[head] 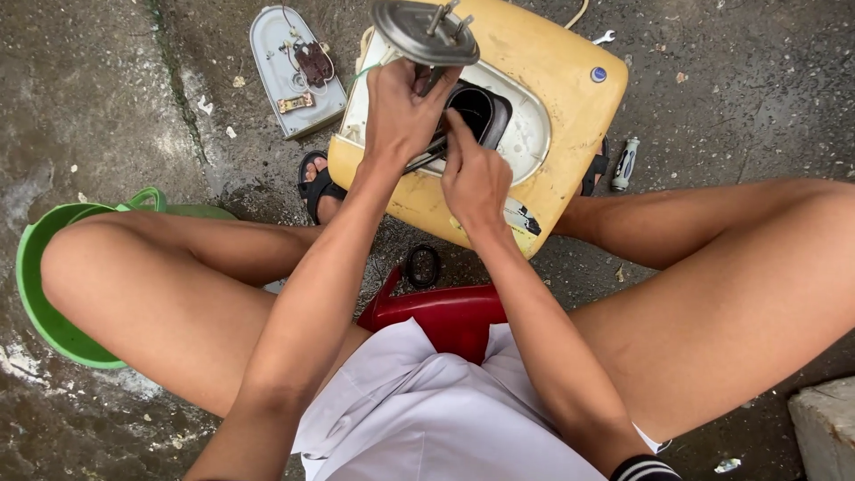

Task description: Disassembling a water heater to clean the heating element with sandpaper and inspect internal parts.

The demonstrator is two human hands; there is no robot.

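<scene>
Left hand (403,111) gripping round metal flange plate (424,32) lifted from yellow tank's (552,116) opening (476,111), right hand (474,178) pinching its gasket rim for alignment.

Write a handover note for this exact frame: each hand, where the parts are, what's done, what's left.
Left hand: gripping the round metal flange plate, raised at the oval opening of the yellow tank.
Right hand: fingers at the opening's black rim, touching the part beneath the plate; grip unclear.
Parts: tank lies on wet concrete between the feet. Grey cover panel is off, lying upper left. Black gasket ring on the ground by the red stool. Small spanner beyond the tank.
Done: cover removed.
Left: plate not seated; cover and gasket loose.
</scene>
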